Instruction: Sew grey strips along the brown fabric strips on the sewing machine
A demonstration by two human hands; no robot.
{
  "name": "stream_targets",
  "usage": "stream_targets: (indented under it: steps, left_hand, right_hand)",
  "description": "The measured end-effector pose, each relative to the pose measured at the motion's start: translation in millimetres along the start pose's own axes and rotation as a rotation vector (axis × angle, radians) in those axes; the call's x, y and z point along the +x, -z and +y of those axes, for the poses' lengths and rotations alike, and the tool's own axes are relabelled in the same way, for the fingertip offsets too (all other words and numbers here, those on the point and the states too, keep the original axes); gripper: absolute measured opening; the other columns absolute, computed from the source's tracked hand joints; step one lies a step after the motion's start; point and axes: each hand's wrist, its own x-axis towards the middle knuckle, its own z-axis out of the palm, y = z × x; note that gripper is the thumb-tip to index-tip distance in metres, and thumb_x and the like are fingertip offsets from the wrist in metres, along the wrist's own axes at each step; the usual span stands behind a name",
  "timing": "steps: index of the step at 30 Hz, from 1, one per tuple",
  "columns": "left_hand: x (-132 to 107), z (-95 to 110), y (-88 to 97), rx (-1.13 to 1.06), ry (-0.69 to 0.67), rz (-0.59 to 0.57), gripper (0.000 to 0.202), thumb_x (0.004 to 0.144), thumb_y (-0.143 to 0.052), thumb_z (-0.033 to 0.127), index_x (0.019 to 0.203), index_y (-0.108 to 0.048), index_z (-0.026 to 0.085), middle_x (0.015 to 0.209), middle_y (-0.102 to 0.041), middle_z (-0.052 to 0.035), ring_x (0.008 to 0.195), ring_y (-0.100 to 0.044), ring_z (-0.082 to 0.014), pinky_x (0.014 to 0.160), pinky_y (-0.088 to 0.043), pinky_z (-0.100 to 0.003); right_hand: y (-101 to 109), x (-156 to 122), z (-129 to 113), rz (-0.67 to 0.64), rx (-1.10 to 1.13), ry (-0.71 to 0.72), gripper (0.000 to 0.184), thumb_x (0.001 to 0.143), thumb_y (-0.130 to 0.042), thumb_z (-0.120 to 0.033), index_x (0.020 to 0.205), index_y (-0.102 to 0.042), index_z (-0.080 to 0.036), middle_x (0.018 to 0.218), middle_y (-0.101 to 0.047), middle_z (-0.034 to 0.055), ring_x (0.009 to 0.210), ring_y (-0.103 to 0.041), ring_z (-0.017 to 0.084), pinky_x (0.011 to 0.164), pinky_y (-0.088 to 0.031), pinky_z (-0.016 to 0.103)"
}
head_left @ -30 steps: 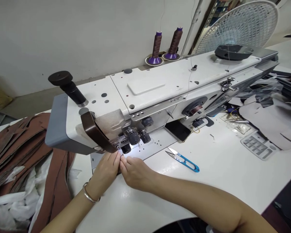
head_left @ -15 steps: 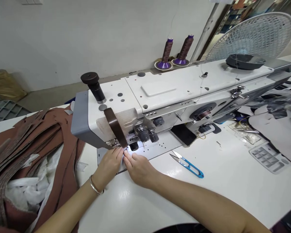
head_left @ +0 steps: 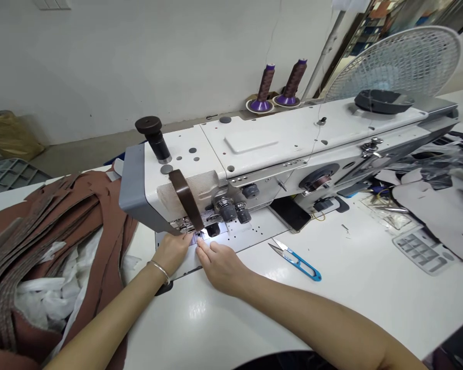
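Note:
Both of my hands are at the lit needle area of a white sewing machine (head_left: 254, 141). My left hand (head_left: 172, 253), with a bangle at its wrist, has its fingers pressed together left of the needle. Close by on the right, my right hand (head_left: 219, 262) has its thumb and fingertips pinched together over the metal bed plate (head_left: 247, 237). A narrow gap parts the two hands. Anything between the fingers is hidden or too small to name. A brown curved strip (head_left: 185, 199) hangs in front of the machine head, just above my fingertips.
Blue thread snips (head_left: 299, 262) lie right of my right hand, below a dark phone (head_left: 292, 212). Reddish-brown fabric pieces (head_left: 110, 221) are heaped on the left. Two brown thread cones (head_left: 266, 87) stand behind the machine, and a fan (head_left: 397, 67) is at the back right.
My left hand has drawn a little to the left, opening a gap between it and my right hand. The right hand stays nearly in place. The view has shifted slightly.

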Motion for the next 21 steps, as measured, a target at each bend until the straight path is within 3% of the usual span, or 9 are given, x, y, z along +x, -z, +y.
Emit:
stream_targets:
  steps: [5,13,16,21]
  left_hand:
    - [-0.4,-2.3,-0.6,0.02,-0.046,0.056,0.029,0.085,-0.042,0.003,0.095,-0.067,0.013,0.07,-0.069,-0.008,0.065,-0.067,-0.0228,0.056,-0.049,-0.031]
    - [-9.3,2.1,-8.2,0.01,-0.118,0.256,0.034,0.09,-0.036,0.005,0.1,-0.068,0.011,0.093,-0.073,-0.0135,0.08,-0.069,-0.022,0.07,-0.055,-0.033]
    - [-11.5,2.4,-11.5,-0.038,-0.107,0.255,0.035,0.09,-0.036,0.006,0.101,-0.068,0.013,0.097,-0.073,-0.0134,0.086,-0.069,-0.021,0.076,-0.056,-0.032]
    - [-13.8,-0.3,-16.4,-0.016,-0.05,0.201,0.037,0.088,-0.035,0.006,0.1,-0.069,0.014,0.095,-0.074,-0.0132,0.08,-0.07,-0.0211,0.069,-0.057,-0.032]
  right_hand:
    - [-1.0,0.0,0.5,-0.022,-0.015,-0.003,0.039,0.092,-0.034,-0.008,0.124,-0.055,0.0,0.137,-0.052,0.0244,0.079,-0.055,0.023,0.062,-0.047,0.034]
    - [-8.7,-2.5,0.5,0.047,-0.008,-0.003,0.038,0.093,-0.034,-0.008,0.123,-0.055,0.0,0.135,-0.054,0.0235,0.079,-0.053,0.023,0.064,-0.047,0.035]
    - [-5.0,-2.5,1.0,0.049,0.001,0.006,0.038,0.091,-0.035,-0.007,0.123,-0.054,0.002,0.134,-0.054,0.025,0.079,-0.054,0.024,0.063,-0.048,0.035]
    - [-5.2,0.1,3.2,0.048,0.034,0.027,0.037,0.09,-0.039,-0.008,0.122,-0.054,0.003,0.134,-0.053,0.0272,0.079,-0.056,0.023,0.064,-0.05,0.036]
